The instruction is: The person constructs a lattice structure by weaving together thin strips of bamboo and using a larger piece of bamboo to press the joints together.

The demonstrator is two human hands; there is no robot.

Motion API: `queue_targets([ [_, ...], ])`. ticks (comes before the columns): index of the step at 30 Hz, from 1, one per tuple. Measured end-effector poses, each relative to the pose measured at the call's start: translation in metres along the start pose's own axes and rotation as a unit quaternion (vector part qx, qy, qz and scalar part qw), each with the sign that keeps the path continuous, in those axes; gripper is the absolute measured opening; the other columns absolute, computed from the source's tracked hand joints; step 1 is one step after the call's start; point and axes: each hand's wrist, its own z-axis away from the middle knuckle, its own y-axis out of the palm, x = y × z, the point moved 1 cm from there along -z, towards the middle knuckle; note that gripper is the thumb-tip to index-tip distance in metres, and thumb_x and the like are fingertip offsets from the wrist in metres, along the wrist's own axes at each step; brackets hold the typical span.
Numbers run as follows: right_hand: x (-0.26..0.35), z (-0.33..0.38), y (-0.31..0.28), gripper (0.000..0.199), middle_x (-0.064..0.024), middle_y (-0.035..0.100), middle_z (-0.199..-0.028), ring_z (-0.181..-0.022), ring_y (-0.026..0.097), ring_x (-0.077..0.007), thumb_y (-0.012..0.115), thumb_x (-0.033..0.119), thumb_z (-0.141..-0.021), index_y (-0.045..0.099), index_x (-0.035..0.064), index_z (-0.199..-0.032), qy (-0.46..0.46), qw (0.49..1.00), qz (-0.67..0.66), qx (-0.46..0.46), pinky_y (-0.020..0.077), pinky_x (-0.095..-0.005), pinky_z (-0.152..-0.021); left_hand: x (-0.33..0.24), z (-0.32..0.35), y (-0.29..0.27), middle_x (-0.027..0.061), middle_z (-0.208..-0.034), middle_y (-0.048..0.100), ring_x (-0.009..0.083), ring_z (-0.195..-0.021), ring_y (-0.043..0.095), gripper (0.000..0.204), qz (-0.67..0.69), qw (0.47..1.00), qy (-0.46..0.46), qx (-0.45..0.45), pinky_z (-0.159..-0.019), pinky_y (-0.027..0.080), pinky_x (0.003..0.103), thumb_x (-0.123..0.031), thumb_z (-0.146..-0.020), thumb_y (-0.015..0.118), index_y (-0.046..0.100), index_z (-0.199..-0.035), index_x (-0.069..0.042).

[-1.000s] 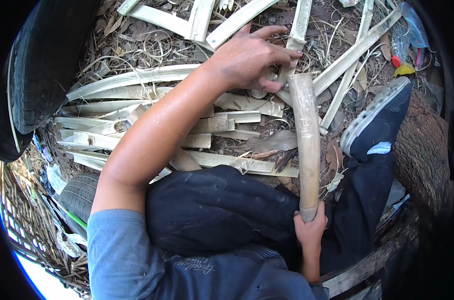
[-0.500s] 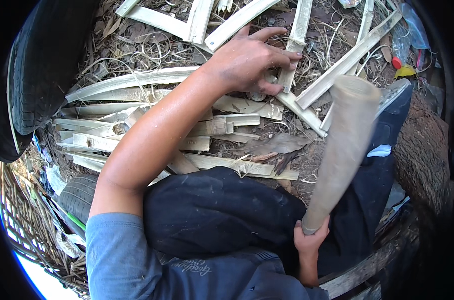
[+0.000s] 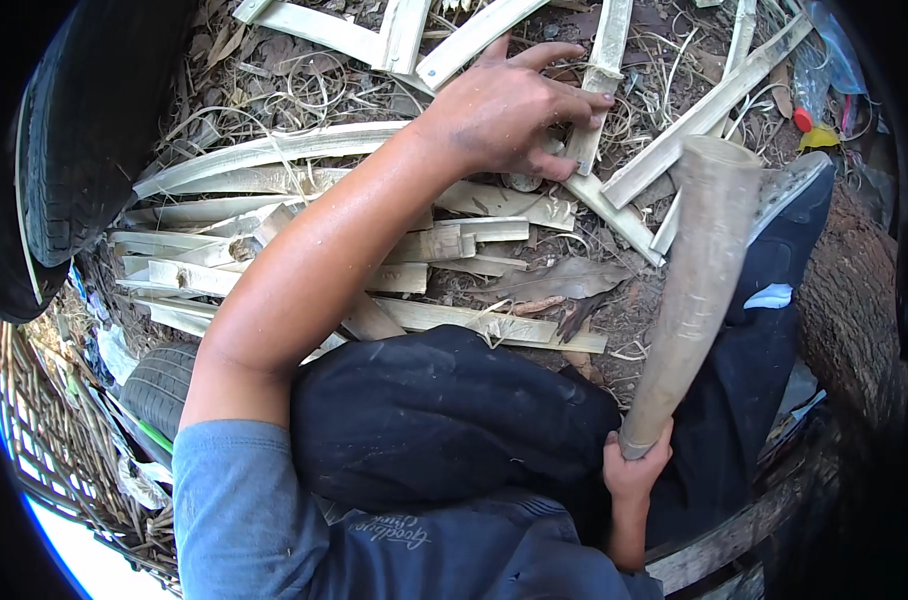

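Observation:
My left hand (image 3: 514, 115) reaches over the ground, its thumb, index and middle fingers closed about the lower end of a pale split-bamboo strip (image 3: 606, 60); the other fingers are spread. That end lies against another short strip (image 3: 619, 225) slanting down to the right. Beneath my palm is a small round clear object (image 3: 522, 182), mostly covered. Low at the right, my right hand (image 3: 638, 468) grips the narrow end of a thick wooden club (image 3: 696, 290). The club's wide end is raised toward the strips, apart from them.
Several cut bamboo strips (image 3: 189, 275) lie piled under my left forearm. Nailed strips (image 3: 319, 35) stretch along the top. A black tyre (image 3: 64, 150) stands at left, a woven basket (image 3: 34, 420) below it. A tree trunk (image 3: 849, 285) and plastic litter (image 3: 824, 60) are at right.
The whole view has shifted slightly to the right. The club, blurred before, now shows sharply, its wide end a little higher. My left hand keeps its place on the strip.

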Motion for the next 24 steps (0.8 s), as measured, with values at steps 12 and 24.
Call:
queue_targets([
  [12,-0.008,-0.001,0.004,0.041,-0.0194,0.067,-0.078,-0.073,0.071,-0.0392,0.071,0.006,-0.066,0.055,-0.0002,-0.103,-0.033,0.997,0.066,0.033,0.0555,-0.0431,-0.068,-0.003,0.0,0.002,-0.0174,-0.138,0.058,0.0227,-0.144,0.036,0.055,0.001,1.0,-0.017,0.002,-0.11,0.034,0.056,-0.024,-0.059,0.086,0.072,-0.112,-0.027],
  [24,0.011,-0.002,0.008,0.039,-0.0204,0.067,-0.078,-0.073,0.07,-0.0398,0.071,0.006,-0.067,0.054,-0.0012,-0.102,-0.026,0.998,0.052,0.019,0.0547,-0.0431,-0.067,-0.001,-0.002,0.0,-0.0146,-0.137,0.06,0.0236,-0.143,0.037,0.048,0.013,1.0,-0.009,-0.01,-0.108,0.033,0.059,-0.035,-0.068,0.084,0.072,-0.114,-0.026],
])
